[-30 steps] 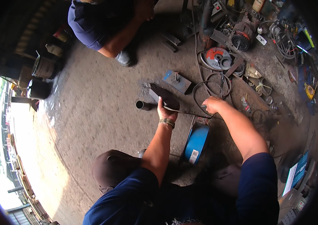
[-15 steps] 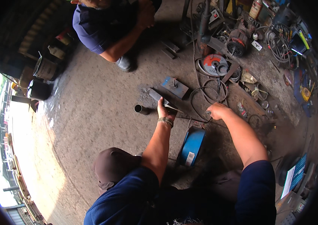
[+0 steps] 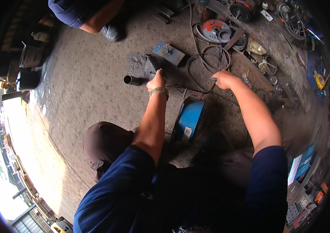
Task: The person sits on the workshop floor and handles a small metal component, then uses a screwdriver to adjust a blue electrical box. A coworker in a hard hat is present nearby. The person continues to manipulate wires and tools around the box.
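Rolled over since before, my left hand (image 3: 156, 81) curls at the dark block (image 3: 150, 66), grip unclear; right hand (image 3: 224, 79) clenching a grey tool (image 3: 213, 79); open floor (image 3: 91, 73) left of the pipe (image 3: 135, 80).

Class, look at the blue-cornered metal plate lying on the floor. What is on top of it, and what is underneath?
On the plate: a small metal fitting. Underneath cannot be seen; the plate covers it.

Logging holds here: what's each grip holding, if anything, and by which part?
Right grip: a slim object, one end poking out, the rest hidden. Left grip: at the near end of the dark metal piece; whether it holds that cannot be told.
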